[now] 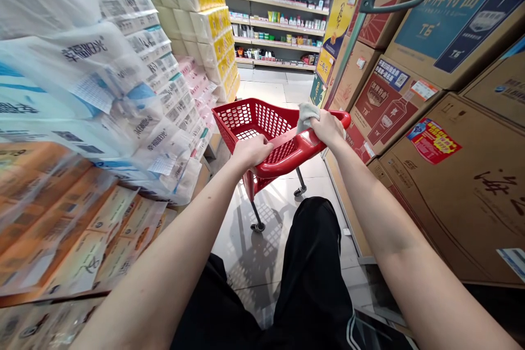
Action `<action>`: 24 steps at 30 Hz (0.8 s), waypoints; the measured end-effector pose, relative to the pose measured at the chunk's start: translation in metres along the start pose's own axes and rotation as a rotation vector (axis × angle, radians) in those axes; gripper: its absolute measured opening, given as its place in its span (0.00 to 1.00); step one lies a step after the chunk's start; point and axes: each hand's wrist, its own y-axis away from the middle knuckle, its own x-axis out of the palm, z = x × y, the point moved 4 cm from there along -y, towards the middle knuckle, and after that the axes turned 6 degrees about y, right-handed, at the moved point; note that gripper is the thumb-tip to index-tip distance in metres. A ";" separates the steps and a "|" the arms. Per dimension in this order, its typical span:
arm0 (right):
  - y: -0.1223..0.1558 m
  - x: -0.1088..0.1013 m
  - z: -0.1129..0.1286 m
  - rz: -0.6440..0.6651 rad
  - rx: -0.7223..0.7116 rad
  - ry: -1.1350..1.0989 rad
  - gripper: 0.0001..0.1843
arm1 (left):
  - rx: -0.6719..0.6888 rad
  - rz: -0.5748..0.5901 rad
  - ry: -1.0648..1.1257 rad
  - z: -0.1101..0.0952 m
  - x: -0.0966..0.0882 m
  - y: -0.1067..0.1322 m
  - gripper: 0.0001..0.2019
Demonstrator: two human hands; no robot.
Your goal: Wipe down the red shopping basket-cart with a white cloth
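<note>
A red plastic shopping trolley (250,117) on small wheels stands on the tiled floor in front of me. My left hand (251,152) is closed around the left part of its red handle bar (297,150). My right hand (328,127) grips the right end of the same bar and also holds a grey cloth (307,115) bunched against it. The basket looks empty through its mesh. My legs in black trousers (311,262) show below.
Wrapped tissue and toilet-paper packs (102,104) are stacked high on the left. Brown cardboard boxes (451,175) wall the right side. The aisle between them is narrow. Shelves of small goods (283,22) stand at the far end beyond open floor.
</note>
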 end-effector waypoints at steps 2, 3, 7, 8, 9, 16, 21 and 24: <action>-0.004 0.000 -0.009 0.005 0.050 0.002 0.24 | 0.002 0.000 -0.006 0.000 0.001 -0.002 0.21; -0.004 0.000 -0.011 0.000 0.063 0.007 0.24 | 0.001 -0.002 -0.007 0.001 0.001 -0.002 0.22; 0.002 0.000 -0.007 -0.025 0.053 0.007 0.23 | -0.020 -0.014 0.007 0.004 0.001 -0.004 0.21; 0.005 0.000 -0.005 -0.025 0.041 0.003 0.23 | -0.027 -0.020 0.011 0.006 0.001 -0.005 0.21; 0.007 0.000 -0.002 -0.024 0.025 0.002 0.23 | -0.034 -0.024 0.015 0.007 0.000 -0.005 0.21; 0.019 0.003 0.020 -0.027 -0.053 0.017 0.22 | -0.043 -0.033 0.030 0.020 -0.004 -0.010 0.19; 0.037 0.004 0.048 -0.025 -0.162 0.053 0.18 | -0.050 -0.039 0.037 0.021 -0.004 -0.010 0.18; 0.041 0.006 0.059 -0.001 -0.221 0.074 0.17 | -0.043 -0.035 0.029 0.018 -0.004 -0.007 0.19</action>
